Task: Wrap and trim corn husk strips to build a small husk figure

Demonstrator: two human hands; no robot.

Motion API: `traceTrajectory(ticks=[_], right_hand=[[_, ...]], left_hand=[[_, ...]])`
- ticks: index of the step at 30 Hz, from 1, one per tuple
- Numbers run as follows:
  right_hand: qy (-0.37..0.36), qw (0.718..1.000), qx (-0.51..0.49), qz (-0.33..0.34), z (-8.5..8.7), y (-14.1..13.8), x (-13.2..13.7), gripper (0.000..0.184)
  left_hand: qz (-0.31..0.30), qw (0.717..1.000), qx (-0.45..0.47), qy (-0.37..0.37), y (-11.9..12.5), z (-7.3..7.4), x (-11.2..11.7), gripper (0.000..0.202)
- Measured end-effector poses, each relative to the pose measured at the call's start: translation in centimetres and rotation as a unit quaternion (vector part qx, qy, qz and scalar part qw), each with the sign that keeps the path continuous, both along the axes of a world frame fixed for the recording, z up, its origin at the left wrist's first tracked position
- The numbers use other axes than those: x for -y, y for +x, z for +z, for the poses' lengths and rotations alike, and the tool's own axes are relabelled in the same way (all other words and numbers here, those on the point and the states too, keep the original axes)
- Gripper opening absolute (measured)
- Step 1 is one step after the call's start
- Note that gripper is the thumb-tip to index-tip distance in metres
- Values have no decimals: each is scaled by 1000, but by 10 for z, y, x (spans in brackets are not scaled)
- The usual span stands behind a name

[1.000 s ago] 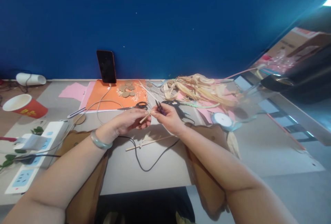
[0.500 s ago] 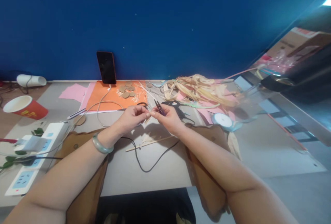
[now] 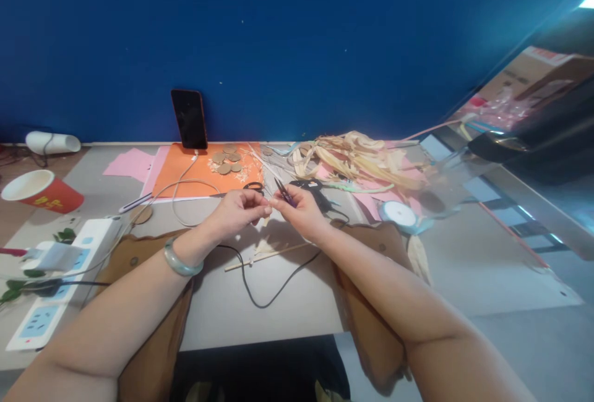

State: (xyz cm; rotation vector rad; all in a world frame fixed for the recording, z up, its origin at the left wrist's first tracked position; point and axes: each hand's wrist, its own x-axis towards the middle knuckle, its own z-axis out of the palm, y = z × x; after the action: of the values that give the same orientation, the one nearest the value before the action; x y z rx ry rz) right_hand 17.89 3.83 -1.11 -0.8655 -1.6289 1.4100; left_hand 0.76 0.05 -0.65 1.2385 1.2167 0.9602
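Note:
My left hand, with a pale green bangle at the wrist, is closed in a pinch. A small pale scrap shows just under its fingertips; whether it is held there is unclear. My right hand is closed around dark pointed snips, blades pointing up and away. The thumb and finger of that hand meet the left fingertips, and what lies between them is too small to make out. Below both hands a thin wooden stick lies on the table beside a black cord.
Beyond my hands lie black-handled scissors, an orange sheet with several round discs, and dried husks. A phone leans on the blue wall. At left are a paper cup and power strip; at right, a ribbon spool.
The view has shifted slightly. Both hands stay together in nearly the same place, with the snips still in the right one.

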Motion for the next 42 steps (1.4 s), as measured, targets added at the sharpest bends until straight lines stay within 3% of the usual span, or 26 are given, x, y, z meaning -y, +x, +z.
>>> traceTrajectory(ticks=[6, 11, 18, 25, 42], right_hand=[[-76, 995, -66, 19, -5, -1, -2, 44], [-38, 998, 13, 57, -4, -2, 2, 48], [-13, 998, 26, 61, -7, -4, 4, 47], [-28, 996, 18, 84, -9, -4, 2, 47], [9, 997, 45, 67, -11, -3, 1, 47]], left_hand=[[24, 995, 91, 15, 1, 1, 2, 27], [61, 988, 143, 21, 2, 2, 2, 26], [69, 978, 195, -29, 6, 0, 1, 32], [75, 974, 209, -50, 9, 2, 3, 36], [86, 971, 211, -73, 11, 4, 3, 36]])
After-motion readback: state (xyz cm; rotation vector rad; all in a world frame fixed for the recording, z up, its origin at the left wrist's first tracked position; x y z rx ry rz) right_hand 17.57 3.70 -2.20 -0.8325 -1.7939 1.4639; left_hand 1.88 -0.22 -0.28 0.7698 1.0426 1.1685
